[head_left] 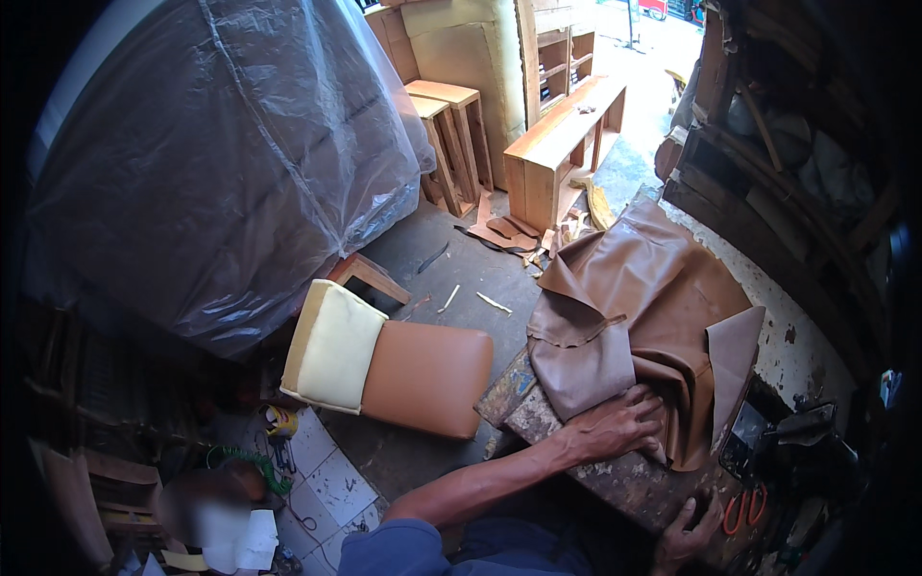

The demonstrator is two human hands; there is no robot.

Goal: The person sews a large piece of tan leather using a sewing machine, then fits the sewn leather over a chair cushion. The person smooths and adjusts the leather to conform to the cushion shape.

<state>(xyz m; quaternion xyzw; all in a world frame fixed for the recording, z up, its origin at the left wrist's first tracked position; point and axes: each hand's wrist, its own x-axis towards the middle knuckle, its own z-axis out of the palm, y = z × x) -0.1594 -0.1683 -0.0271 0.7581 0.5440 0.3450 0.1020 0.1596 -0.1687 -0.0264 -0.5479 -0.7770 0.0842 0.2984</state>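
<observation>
A large brown leather-like sheet point(663, 288) lies crumpled over the worn workbench point(538, 413), its paler underside showing at the folded edges. My left hand point(619, 424) reaches across the bench, its fingers curled on the sheet's near edge. Close to the bench's front edge is my right hand point(687, 533), thumb and fingers apart, with nothing visible in it. Beside it on the right are the orange loop handles of scissors point(744, 511); their blades are hard to make out. Left of the bench stands a chair with a brown padded seat point(427, 376) and a cream foam-covered back point(331, 346).
A big plastic-wrapped piece point(240, 163) fills the upper left. Wooden frames point(447, 96) and a long wooden cabinet point(562, 130) stand farther off. Scraps point(504, 230) litter the floor. A dark object point(797, 442) sits at the bench's right; a green coiled hose point(254, 461) lies lower left.
</observation>
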